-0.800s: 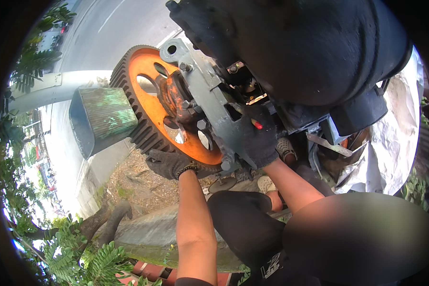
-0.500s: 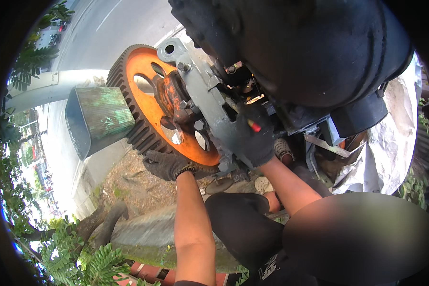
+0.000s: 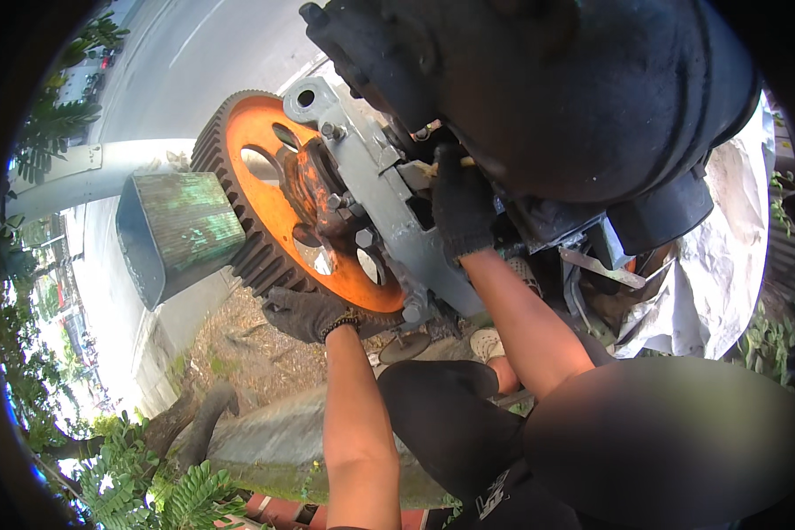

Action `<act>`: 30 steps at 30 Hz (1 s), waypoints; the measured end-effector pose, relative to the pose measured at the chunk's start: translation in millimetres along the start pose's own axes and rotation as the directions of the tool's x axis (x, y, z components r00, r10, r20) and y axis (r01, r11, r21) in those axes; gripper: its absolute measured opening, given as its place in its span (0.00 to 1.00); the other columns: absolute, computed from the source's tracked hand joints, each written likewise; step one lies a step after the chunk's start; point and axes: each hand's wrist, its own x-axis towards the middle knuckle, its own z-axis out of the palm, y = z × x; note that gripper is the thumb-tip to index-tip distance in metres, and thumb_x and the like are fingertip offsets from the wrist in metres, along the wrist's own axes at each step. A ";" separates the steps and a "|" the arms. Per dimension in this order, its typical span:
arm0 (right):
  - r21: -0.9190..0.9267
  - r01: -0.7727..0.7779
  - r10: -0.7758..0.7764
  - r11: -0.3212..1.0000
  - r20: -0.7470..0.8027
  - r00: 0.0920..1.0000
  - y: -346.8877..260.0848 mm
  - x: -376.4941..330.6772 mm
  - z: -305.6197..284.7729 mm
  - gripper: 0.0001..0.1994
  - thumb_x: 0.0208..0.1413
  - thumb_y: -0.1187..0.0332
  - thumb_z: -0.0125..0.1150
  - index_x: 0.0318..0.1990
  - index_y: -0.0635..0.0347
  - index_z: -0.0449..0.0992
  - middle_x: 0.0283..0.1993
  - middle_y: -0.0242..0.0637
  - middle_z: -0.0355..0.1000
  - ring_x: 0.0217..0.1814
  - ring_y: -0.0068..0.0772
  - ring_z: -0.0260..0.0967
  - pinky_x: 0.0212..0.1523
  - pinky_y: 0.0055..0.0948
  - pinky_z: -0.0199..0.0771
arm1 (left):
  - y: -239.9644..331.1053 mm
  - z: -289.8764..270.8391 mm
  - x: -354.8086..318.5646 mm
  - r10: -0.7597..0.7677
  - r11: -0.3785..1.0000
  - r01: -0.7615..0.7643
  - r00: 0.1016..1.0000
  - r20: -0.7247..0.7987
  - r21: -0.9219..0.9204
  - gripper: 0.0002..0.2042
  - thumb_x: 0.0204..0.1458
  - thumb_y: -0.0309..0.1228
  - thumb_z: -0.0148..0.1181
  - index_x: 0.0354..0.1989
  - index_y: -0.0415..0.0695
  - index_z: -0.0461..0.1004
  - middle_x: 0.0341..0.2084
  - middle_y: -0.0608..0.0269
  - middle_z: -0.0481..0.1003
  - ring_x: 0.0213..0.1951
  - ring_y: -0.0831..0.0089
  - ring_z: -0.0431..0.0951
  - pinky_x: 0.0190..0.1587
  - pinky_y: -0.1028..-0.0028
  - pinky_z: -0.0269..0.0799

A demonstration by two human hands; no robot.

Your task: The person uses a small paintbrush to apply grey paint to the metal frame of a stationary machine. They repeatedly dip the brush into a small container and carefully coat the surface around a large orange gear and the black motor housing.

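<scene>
A large orange gear wheel [image 3: 269, 199] with dark teeth stands upright beside a grey metal bracket [image 3: 362, 168] with bolts. At the wheel's lower rim, my left hand [image 3: 302, 314], in a dark knitted glove, is closed against the teeth; its fingertips are partly hidden. My right hand [image 3: 465, 201], also gloved, reaches between the bracket and a big black machine body [image 3: 583, 97]. Its fingers are closed round a slim tool with a tan end [image 3: 427, 169], which lies near the bracket's inner edge. Most of this tool is hidden by the glove, so its exact kind is unclear.
A worn green rectangular metal housing [image 3: 190, 221] juts out left of the wheel. Crumpled silver sheeting [image 3: 724, 256] lies at the right. Below are bare soil, a concrete edge [image 3: 274, 433], a tree branch and leaves [image 3: 185, 495]. A road runs behind.
My right hand has moved up and away along the bracket. The tool's red tip, visible before, is now out of sight, and a tan part shows. My left hand stays at the rim.
</scene>
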 end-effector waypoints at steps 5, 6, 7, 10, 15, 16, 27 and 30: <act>-0.014 0.219 -0.220 0.976 -0.086 0.972 10.6 -0.1 7.5 0.14 0.63 0.69 0.55 0.55 0.57 0.72 0.42 0.52 0.75 0.41 0.55 0.77 0.36 0.49 0.78 | -8.6 3.3 2.4 0.057 0.998 -0.058 0.997 -0.055 -0.005 0.28 0.68 0.52 0.48 0.54 0.34 0.72 0.48 0.43 0.75 0.47 0.49 0.78 0.51 0.56 0.73; -0.014 0.226 -0.227 0.974 -0.078 0.971 16.5 -0.6 12.4 0.14 0.63 0.69 0.55 0.55 0.57 0.72 0.42 0.52 0.75 0.40 0.55 0.77 0.36 0.49 0.78 | -3.2 4.5 -0.4 0.052 0.999 -0.053 0.998 -0.044 -0.007 0.28 0.68 0.52 0.48 0.53 0.33 0.72 0.48 0.43 0.75 0.47 0.49 0.78 0.51 0.56 0.73; 0.004 0.189 -0.189 0.982 -0.034 0.981 19.3 1.9 21.9 0.14 0.63 0.69 0.54 0.54 0.58 0.72 0.42 0.51 0.75 0.40 0.54 0.77 0.36 0.48 0.78 | 1.8 4.2 -2.3 0.019 1.000 -0.019 1.000 -0.002 0.001 0.28 0.68 0.52 0.47 0.53 0.33 0.72 0.48 0.43 0.75 0.47 0.50 0.78 0.51 0.56 0.73; -0.107 0.135 -0.133 0.985 0.024 0.991 20.7 -6.9 21.0 0.14 0.63 0.69 0.53 0.54 0.60 0.71 0.40 0.51 0.74 0.40 0.52 0.77 0.38 0.47 0.78 | 13.6 -1.9 -2.6 -0.160 0.970 0.174 0.983 0.096 -0.169 0.28 0.68 0.53 0.47 0.52 0.34 0.72 0.48 0.43 0.75 0.47 0.50 0.78 0.52 0.57 0.74; 0.640 -0.265 0.264 0.722 0.099 0.959 2.9 -8.2 13.2 0.14 0.63 0.69 0.52 0.54 0.61 0.71 0.42 0.52 0.74 0.42 0.52 0.76 0.42 0.45 0.77 | -3.4 -2.5 6.0 0.021 1.000 -0.021 1.000 -0.009 0.004 0.28 0.68 0.53 0.46 0.53 0.34 0.72 0.49 0.43 0.74 0.48 0.51 0.78 0.51 0.57 0.74; 0.299 -0.085 0.100 0.950 -0.035 0.994 5.0 -6.2 13.8 0.14 0.63 0.69 0.52 0.55 0.60 0.71 0.43 0.52 0.74 0.43 0.52 0.76 0.42 0.46 0.77 | -3.3 -3.0 4.7 0.016 1.000 -0.016 1.000 -0.005 0.017 0.28 0.68 0.53 0.46 0.53 0.35 0.72 0.49 0.43 0.74 0.48 0.51 0.78 0.51 0.57 0.75; 0.019 0.144 -0.144 0.989 0.016 0.989 -2.1 -11.2 -15.5 0.17 0.62 0.73 0.54 0.58 0.63 0.72 0.50 0.55 0.73 0.51 0.55 0.74 0.51 0.50 0.75 | 8.5 -7.8 1.7 -0.091 0.993 0.094 0.995 0.038 -0.066 0.30 0.68 0.52 0.47 0.60 0.34 0.70 0.54 0.40 0.73 0.51 0.49 0.77 0.54 0.58 0.74; 0.012 0.142 -0.141 0.990 -0.060 0.988 15.4 -14.3 13.6 0.16 0.65 0.71 0.54 0.59 0.63 0.72 0.52 0.53 0.74 0.52 0.56 0.74 0.52 0.50 0.75 | 7.0 0.3 -4.0 0.001 0.999 -0.002 1.000 0.021 0.043 0.31 0.68 0.53 0.46 0.62 0.33 0.69 0.56 0.39 0.72 0.53 0.47 0.76 0.57 0.57 0.72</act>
